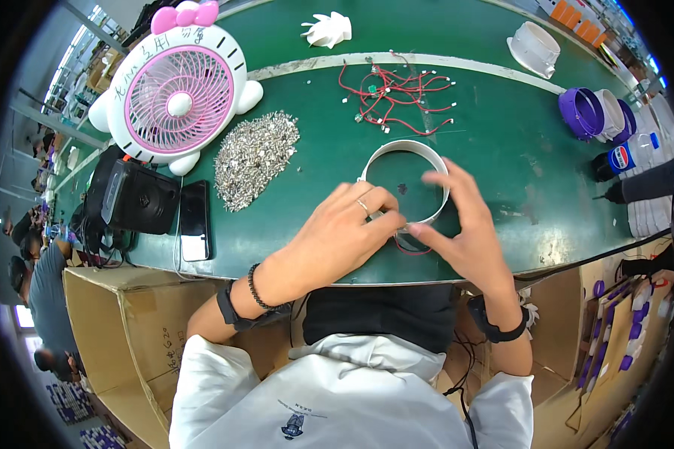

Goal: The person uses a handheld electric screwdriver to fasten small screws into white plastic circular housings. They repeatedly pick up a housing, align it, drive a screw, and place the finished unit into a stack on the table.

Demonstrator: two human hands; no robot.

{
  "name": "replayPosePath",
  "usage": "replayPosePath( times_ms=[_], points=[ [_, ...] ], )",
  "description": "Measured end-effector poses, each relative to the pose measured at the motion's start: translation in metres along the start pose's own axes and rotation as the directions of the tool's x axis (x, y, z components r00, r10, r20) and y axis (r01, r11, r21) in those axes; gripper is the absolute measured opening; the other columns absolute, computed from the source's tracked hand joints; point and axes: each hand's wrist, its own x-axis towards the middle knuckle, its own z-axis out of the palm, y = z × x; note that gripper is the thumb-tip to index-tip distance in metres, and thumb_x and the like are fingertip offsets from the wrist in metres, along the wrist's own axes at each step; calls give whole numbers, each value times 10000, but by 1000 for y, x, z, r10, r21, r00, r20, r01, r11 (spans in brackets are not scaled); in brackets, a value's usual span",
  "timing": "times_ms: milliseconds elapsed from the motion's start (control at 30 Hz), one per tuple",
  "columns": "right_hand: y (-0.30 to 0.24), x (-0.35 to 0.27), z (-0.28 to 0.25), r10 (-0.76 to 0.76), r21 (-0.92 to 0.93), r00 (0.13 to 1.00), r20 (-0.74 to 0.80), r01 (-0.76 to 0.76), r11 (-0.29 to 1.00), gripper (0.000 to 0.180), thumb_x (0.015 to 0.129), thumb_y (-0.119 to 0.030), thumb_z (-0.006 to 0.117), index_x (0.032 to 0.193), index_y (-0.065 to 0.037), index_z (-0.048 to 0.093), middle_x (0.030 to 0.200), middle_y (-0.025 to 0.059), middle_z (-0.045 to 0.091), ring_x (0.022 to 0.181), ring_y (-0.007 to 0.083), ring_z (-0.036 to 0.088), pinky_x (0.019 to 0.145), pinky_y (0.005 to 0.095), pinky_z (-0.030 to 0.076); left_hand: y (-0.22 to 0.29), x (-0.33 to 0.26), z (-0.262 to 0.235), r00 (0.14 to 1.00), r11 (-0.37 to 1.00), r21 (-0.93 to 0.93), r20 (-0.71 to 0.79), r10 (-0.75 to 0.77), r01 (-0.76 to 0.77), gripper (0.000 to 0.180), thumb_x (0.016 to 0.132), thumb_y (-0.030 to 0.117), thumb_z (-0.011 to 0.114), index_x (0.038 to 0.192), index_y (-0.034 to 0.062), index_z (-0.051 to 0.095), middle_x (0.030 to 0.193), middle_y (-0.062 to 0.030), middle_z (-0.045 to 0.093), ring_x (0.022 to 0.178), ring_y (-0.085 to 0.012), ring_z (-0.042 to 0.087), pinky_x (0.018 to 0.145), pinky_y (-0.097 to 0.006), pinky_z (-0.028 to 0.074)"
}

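Observation:
A white plastic ring (430,152) rests on the green tabletop in front of me, and through its middle a small dark mark shows on the table. My left hand (344,228) is closed at the ring's near left rim, its fingertips covering part of it. A thin red wire (414,253) curves out below the near rim, close to both hands; its end under my fingers is hidden. On the ring's right side my right hand (466,232) has its fingers apart, with the thumb at the near rim.
Loose red wires with white connectors (397,93) lie beyond the ring. Left are a pile of small metal screws (254,159), a phone (195,221), a black box-shaped device (146,198) and a pink-white fan (178,105). Purple rings (581,114) and a bottle (625,156) stand right.

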Motion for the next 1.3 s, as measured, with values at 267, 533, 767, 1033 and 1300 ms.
replayPosePath(
  times_ms=[267, 533, 767, 1033, 1300],
  points=[
    [5, -9, 3, 30, -32, 996, -82, -33, 999, 392, 770, -284, 934, 884, -50, 640, 1485, 303, 563, 1002, 377, 735, 833, 417, 596, 4, 5, -3, 984, 990, 70, -119, 134, -126, 274, 782, 36, 825, 1047, 80, 767, 1068, -21, 695, 924, -228, 695, 710, -361, 596],
    [2, -12, 2, 50, -14, 996, -72, -51, 999, 404, 766, -299, 934, 856, -31, 645, 1454, 332, 575, 903, 381, 751, 773, 413, 604, 9, 2, -10, 959, 977, 99, -195, 203, -187, 272, 759, 19, 841, 1016, 76, 771, 1053, -65, 757, 845, -238, 751, 731, -338, 612],
    [1, -12, -3, 90, 12, 994, -59, -90, 996, 390, 759, -282, 942, 871, -47, 651, 1483, 348, 546, 975, 420, 744, 812, 429, 593, 4, 34, -90, 972, 854, -475, 12, -233, 211, 108, 920, 21, 753, 1017, -25, 736, 1008, -123, 778, 936, -210, 764, 838, -348, 611],
    [2, -21, 12, 83, 16, 987, -138, -82, 997, 408, 770, -319, 935, 945, -76, 658, 1520, 348, 512, 1056, 408, 722, 894, 417, 584, -171, 148, -65, 889, 890, -293, -196, -414, 350, 486, 918, 269, 829, 1248, -54, 680, 1170, -172, 757, 1090, -239, 741, 910, -351, 586],
    [10, -26, 14, -39, -9, 989, -145, 38, 999, 408, 811, -349, 906, 995, -70, 673, 1510, 328, 526, 1222, 415, 651, 984, 450, 556, -293, 210, -1, 843, 865, 257, -457, -284, 431, 294, 878, 284, 797, 1042, 53, 716, 1046, -174, 709, 1024, -390, 692, 873, -529, 555]
  ],
)
